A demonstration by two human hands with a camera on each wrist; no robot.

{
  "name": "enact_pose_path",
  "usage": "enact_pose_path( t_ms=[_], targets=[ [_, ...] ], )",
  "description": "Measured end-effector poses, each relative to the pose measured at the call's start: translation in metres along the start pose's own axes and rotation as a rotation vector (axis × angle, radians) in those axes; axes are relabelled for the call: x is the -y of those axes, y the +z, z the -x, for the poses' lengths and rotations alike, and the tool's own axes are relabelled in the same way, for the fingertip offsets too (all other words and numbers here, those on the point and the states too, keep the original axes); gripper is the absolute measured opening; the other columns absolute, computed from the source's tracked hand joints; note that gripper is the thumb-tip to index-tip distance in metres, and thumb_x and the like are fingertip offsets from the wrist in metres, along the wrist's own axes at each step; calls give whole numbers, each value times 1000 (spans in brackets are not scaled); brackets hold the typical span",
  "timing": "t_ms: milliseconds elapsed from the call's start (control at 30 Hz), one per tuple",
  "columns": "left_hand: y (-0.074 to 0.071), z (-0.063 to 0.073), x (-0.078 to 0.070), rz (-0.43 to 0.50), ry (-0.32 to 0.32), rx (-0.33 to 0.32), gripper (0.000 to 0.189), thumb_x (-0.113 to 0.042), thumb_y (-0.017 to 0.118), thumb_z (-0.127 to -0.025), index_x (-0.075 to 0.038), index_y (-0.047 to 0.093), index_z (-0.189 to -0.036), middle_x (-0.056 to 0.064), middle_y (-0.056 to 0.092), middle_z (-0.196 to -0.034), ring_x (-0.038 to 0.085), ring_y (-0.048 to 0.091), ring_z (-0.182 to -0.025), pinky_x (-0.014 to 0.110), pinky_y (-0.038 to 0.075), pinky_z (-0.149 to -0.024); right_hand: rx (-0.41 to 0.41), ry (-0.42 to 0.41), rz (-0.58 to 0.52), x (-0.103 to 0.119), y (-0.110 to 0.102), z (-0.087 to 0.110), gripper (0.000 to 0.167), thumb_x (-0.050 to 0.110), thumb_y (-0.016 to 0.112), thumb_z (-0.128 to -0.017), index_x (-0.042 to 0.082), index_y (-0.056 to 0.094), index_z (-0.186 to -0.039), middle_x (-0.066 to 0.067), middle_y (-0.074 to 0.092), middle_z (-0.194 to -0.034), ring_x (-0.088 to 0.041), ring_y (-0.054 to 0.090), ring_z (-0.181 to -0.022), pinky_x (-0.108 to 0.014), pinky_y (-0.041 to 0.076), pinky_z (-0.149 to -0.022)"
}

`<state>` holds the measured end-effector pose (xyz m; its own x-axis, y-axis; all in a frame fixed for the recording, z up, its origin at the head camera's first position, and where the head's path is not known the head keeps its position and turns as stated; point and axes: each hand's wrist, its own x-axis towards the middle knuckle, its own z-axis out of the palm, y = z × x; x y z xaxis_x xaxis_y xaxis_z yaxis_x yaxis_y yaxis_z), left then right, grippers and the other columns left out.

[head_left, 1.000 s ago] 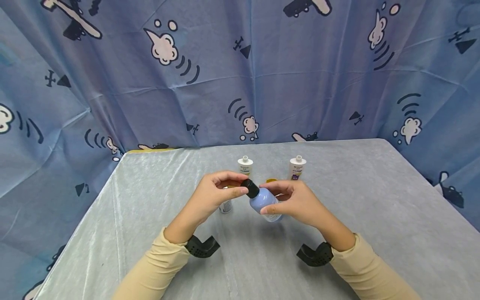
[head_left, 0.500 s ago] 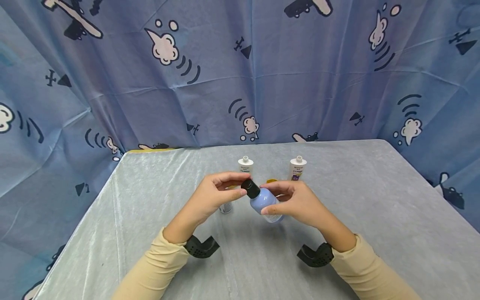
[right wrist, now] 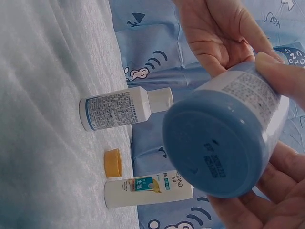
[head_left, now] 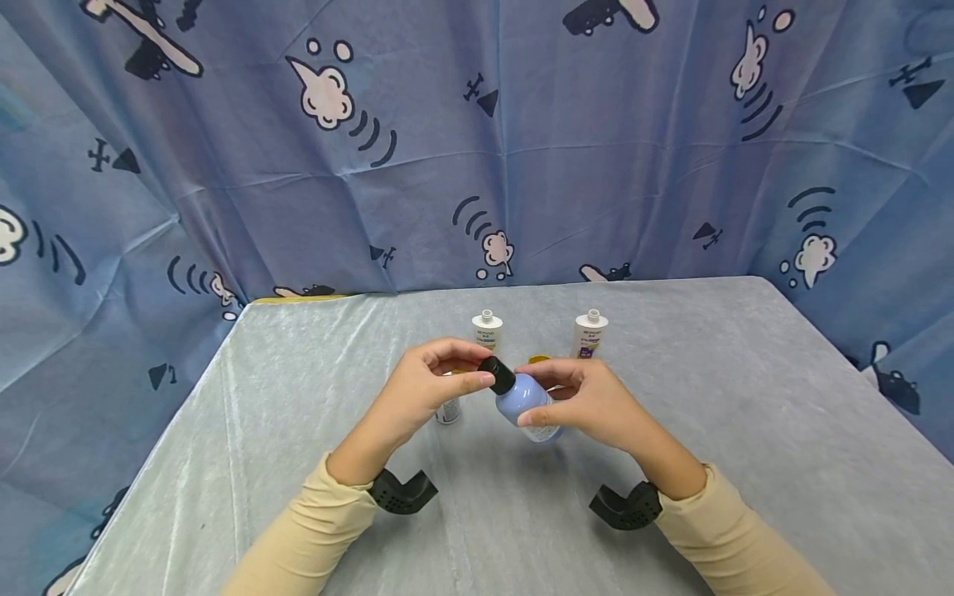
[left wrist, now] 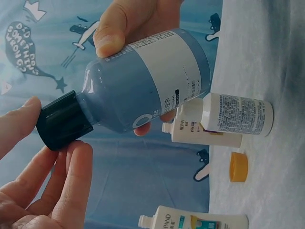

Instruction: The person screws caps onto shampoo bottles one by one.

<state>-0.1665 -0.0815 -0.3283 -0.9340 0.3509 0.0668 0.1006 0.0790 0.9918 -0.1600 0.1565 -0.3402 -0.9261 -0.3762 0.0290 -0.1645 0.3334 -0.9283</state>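
A blue bottle (head_left: 525,399) is held tilted above the table, its black cap (head_left: 498,375) pointing up and left. My left hand (head_left: 421,382) pinches that cap between thumb and fingertips. Around the bottle's body curls my right hand (head_left: 589,400). In the left wrist view the cap (left wrist: 65,120) sits at the bottle's neck, with a short stretch of neck showing below it. The right wrist view looks at the bottle's base (right wrist: 214,143), which bears printed characters. Whether the cap is loose on its thread, I cannot tell.
Two white bottles with bare necks, one (head_left: 488,328) left and one (head_left: 590,333) right, stand behind the hands. A small white bottle with a white cap (right wrist: 116,109) stands nearer. A yellow cap (right wrist: 113,163) lies on the cloth-covered table (head_left: 745,397). A patterned curtain (head_left: 522,149) hangs behind.
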Motion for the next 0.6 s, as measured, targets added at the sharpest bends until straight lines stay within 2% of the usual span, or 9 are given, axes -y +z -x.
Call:
enact_pose_path(
  t_ms=[133, 400, 600],
  targets=[
    [0, 1, -1, 3, 4, 11, 30, -12, 77, -86, -5, 72, -115, 2, 73, -111, 12, 68, -101, 29, 54, -90, 2, -5, 0, 1, 0, 0, 55, 18, 88, -74, 2, 68, -123, -18, 71, -114, -18, 73, -87, -28, 59, -77],
    [-1, 2, -3, 7, 20, 53, 39, -7, 74, -87, -1, 67, -125, 10, 69, -127, 10, 68, -105, 28, 55, -92, 13, 7, -6, 1, 0, 1, 56, 18, 88, -74, 2, 68, -124, -18, 71, -114, -19, 73, -87, -28, 59, -77],
    [-1, 3, -3, 13, 26, 81, 42, -6, 72, -89, -3, 65, -129, 12, 65, -133, 17, 67, -115, 32, 54, -97, 8, 7, 3, -1, -1, 0, 56, 18, 88, -74, 3, 68, -123, -17, 71, -115, -19, 73, -88, -29, 59, -78]
  ],
)
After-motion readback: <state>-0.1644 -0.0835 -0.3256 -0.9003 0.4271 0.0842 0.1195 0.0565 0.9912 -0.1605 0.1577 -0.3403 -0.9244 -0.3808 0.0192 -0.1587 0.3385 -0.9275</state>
